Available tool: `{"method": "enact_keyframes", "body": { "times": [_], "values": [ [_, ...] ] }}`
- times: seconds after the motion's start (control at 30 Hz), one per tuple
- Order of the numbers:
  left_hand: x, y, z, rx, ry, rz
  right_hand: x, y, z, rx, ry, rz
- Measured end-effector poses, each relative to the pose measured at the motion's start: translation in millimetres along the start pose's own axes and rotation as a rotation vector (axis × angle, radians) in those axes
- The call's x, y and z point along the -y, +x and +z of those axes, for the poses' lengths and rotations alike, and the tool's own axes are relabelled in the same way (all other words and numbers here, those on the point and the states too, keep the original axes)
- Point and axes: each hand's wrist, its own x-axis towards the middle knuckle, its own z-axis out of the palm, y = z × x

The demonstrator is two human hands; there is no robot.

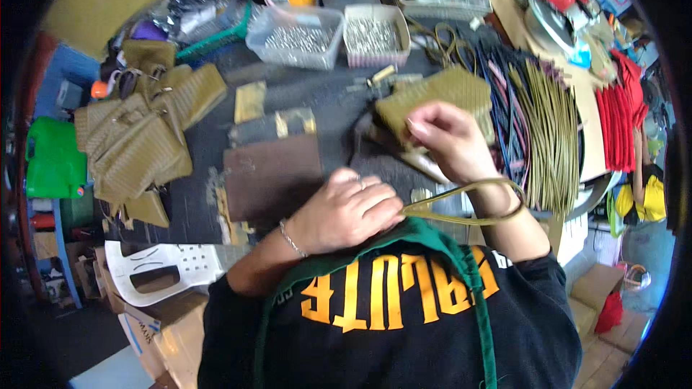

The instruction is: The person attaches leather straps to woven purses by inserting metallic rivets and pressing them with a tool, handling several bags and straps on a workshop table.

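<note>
My left hand [347, 210], a chain bracelet on its wrist, is closed close to my chest on the end of an olive strap [461, 191]. From its fingers the strap bends into a long loop that lies across my right wrist. My right hand [448, 142] is raised further forward, thumb and fingers pinched together; whatever is between them is too small or hidden to name. Just beyond and below it, a stack of olive ribbed pieces [432, 95] rests on the dark worktable [335, 133]. A brown flat sheet [274, 176] lies left of my hands.
Olive ribbed pouches [140, 144] are heaped at the left. Two tubs of small metal parts, one clear [295, 57] and one pale [376, 57], stand at the back. Olive straps [551, 140] hang in a bundle at right, beside red ones [615, 130]. A white chair [166, 274] is at lower left.
</note>
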Motion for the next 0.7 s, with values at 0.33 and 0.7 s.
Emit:
{"method": "enact_keyframes", "body": {
  "times": [0.33, 0.7],
  "values": [
    [-23.3, 42.1, 24.2, -0.098, 0.063, 0.417, -2.0, -131.1, -3.4, -0.174, 0.063, 0.181],
    [-33.1, 43.0, 22.8, 0.032, -0.038, 0.422, -2.6, -142.5, -9.9, -0.109, -0.285, -0.176]
  ]
}}
